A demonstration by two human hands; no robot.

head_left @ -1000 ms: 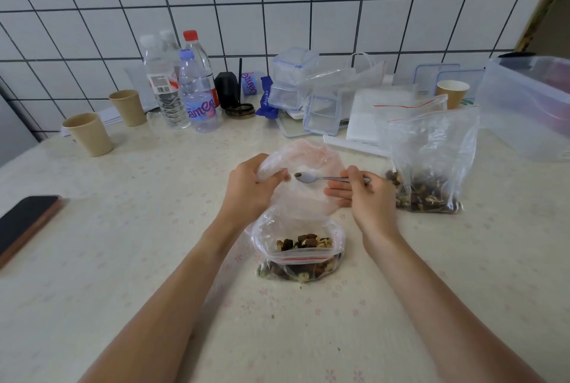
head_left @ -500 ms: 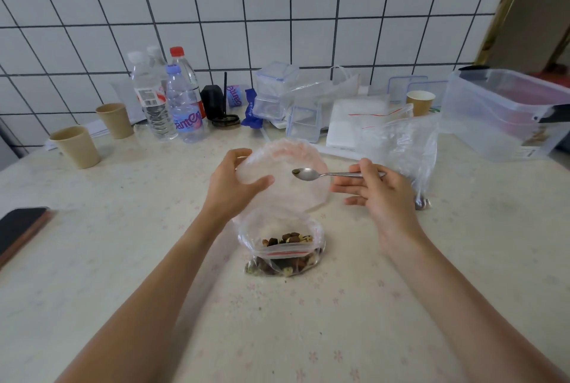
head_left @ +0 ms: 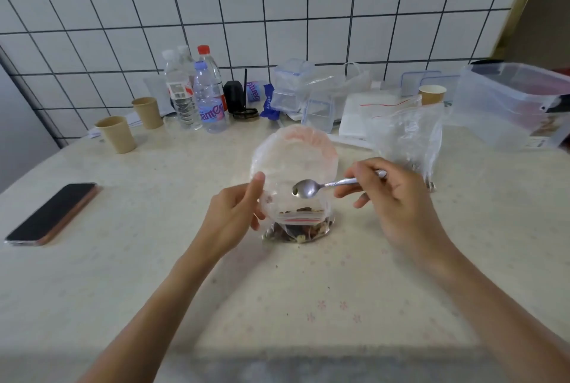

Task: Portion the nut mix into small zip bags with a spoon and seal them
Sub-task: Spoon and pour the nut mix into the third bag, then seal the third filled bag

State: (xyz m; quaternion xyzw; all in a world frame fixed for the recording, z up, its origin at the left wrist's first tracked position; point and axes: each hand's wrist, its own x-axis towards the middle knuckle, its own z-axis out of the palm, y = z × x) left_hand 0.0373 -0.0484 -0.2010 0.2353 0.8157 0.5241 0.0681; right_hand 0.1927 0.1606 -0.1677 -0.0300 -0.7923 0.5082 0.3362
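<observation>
Spreading across the lower two thirds of the frame, the pale speckled surface [head_left: 123,274] carries everything, with a white tiled wall [head_left: 277,12] behind it. At the right edge stands a big clear storage box [head_left: 509,111]. Left of that box, right of centre, a large clear bag [head_left: 407,135] stands upright, its contents mostly hidden behind the right hand. At centre a small zip bag [head_left: 294,160] stands open, its mouth a wide ring, with nut mix [head_left: 300,228] lying in its bottom. The left hand [head_left: 234,216] grips the bag's left side, thumb up along the plastic and fingers curled round the wall. The right hand [head_left: 398,197] pinches the handle of a spoon [head_left: 320,186], whose empty-looking bowl hangs over the bag's opening. A dark phone [head_left: 52,213] lies flat at the left edge. Water bottles [head_left: 197,92] cluster at upper centre-left against the wall, with two tan paper cups [head_left: 117,134] to their left and a third cup [head_left: 431,95] at upper right. Small clear containers [head_left: 293,86] sit behind the open bag.
</observation>
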